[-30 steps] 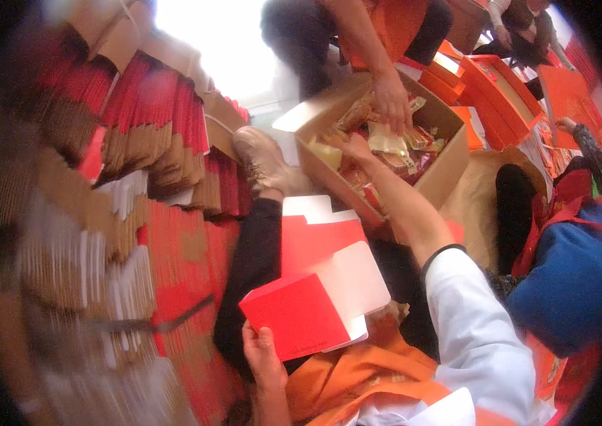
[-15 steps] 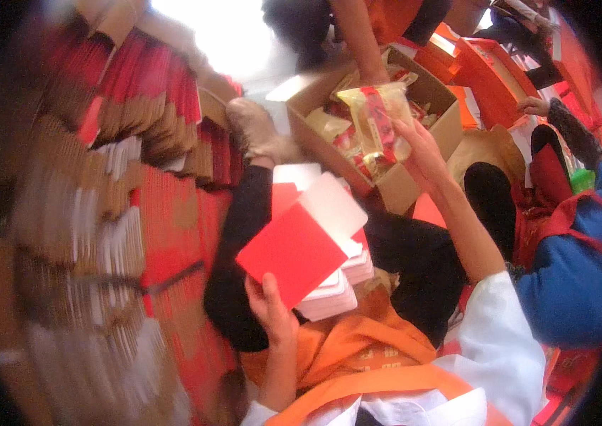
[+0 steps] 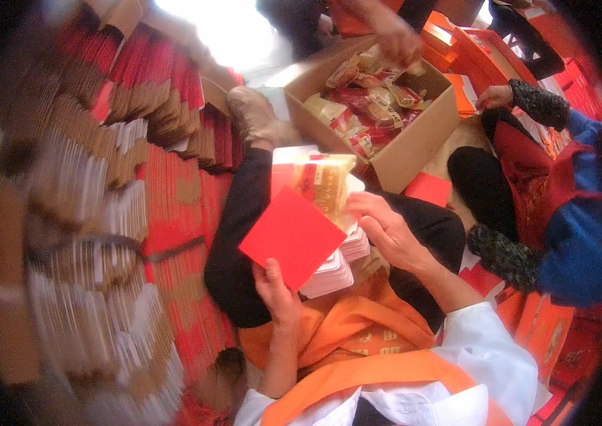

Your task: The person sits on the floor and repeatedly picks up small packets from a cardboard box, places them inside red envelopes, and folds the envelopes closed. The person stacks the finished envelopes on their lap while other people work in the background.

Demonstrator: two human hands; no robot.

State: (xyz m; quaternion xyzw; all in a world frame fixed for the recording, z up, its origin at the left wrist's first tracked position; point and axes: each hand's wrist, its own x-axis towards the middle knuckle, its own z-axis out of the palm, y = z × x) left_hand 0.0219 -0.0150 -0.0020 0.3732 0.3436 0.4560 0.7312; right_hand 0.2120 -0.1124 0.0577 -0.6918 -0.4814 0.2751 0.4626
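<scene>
My left hand [image 3: 277, 291] grips a flat red square card [image 3: 294, 240] by its lower left edge, thumb on top. Beyond the card, a clear packet [image 3: 329, 186] with a yellowish content and a red strip lies on white cards, partly covered by the red one. Close to the packet's right side is my right hand [image 3: 386, 231], fingers bent and apart, apparently holding nothing. Whether its fingertips touch the packet I cannot make out. Below, a stack of white-edged cards [image 3: 331, 278] rests in my lap between my legs.
An open cardboard box [image 3: 414, 153] full of similar packets stands ahead, with another person's hand [image 3: 397, 39] over it. Dense rows of folded cardboard [image 3: 173, 241] line the left. At right sits a person in blue sleeves [image 3: 581, 241], near orange boxes [image 3: 482, 57].
My right hand has come back from over the box to my lap, and the packet it held now lies behind the red card. Another person's hand has lifted away from inside the box.
</scene>
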